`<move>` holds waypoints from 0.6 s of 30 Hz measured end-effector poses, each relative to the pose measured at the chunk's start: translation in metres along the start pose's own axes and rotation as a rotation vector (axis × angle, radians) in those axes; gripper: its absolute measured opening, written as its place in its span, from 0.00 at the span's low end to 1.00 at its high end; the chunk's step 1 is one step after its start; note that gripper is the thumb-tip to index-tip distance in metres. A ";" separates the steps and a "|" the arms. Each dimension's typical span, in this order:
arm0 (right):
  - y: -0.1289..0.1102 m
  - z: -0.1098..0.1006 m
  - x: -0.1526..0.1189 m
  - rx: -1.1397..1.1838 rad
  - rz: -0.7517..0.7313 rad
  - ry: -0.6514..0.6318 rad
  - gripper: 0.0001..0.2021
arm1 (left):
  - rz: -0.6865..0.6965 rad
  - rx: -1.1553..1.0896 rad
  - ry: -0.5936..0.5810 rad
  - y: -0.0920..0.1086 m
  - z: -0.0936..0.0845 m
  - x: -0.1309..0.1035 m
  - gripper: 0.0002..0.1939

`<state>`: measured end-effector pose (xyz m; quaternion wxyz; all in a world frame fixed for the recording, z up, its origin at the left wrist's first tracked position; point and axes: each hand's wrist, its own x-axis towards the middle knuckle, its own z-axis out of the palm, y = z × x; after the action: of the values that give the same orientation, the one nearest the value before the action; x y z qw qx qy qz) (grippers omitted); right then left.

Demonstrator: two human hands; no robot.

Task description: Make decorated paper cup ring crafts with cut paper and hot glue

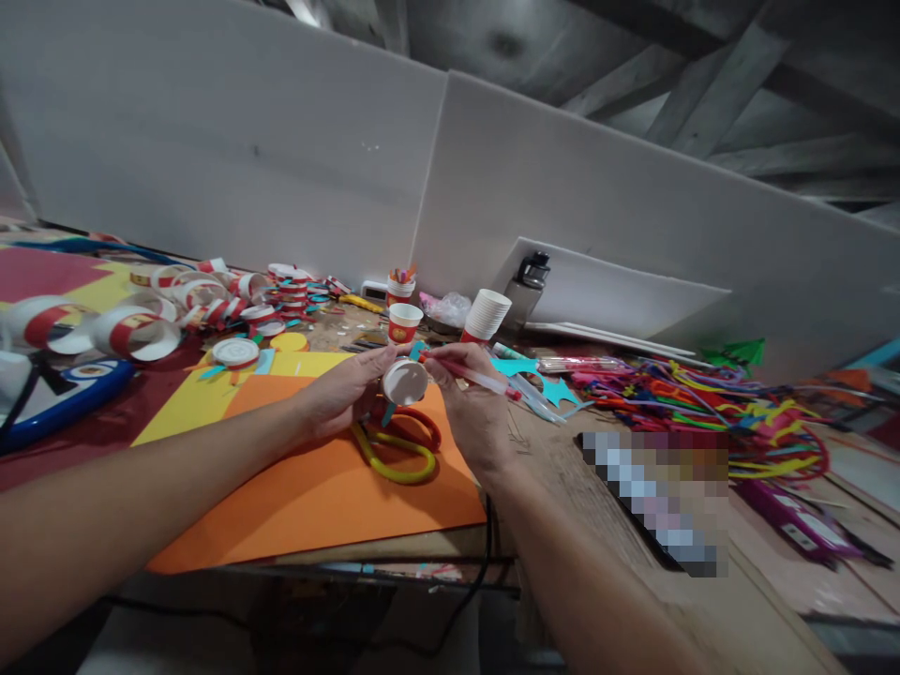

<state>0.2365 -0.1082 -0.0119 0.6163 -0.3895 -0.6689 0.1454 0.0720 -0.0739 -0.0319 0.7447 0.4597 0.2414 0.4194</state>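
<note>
My left hand (350, 389) is closed round a small paper cup piece (406, 382), its white round end turned toward me and bits of blue paper at its edge. Close against it, my right hand (472, 403) grips a slim pen (478, 377) with a clear barrel and red parts, its tip near the blue paper at the top. Below the hands, scissors (400, 461) with yellow and red handles lie on an orange paper sheet (295, 497). The blades are hidden behind my left hand.
Behind the hands stand a paper cup (404, 323) and a stack of cups (487, 315). Curled cup strips (141, 323) lie left. At right are colourful pipe cleaners (675, 394), a blurred-out phone-like slab (647, 502) and a purple packet (794, 520). A bottle (524, 295) leans by the white board.
</note>
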 end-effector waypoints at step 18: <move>0.005 -0.002 -0.004 -0.268 -0.092 -0.012 0.05 | 0.016 -0.033 0.014 -0.003 -0.003 0.003 0.22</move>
<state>0.2401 -0.1083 -0.0181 0.5607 -0.4362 -0.7032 0.0287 0.0727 -0.0702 -0.0360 0.7470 0.4463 0.2361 0.4325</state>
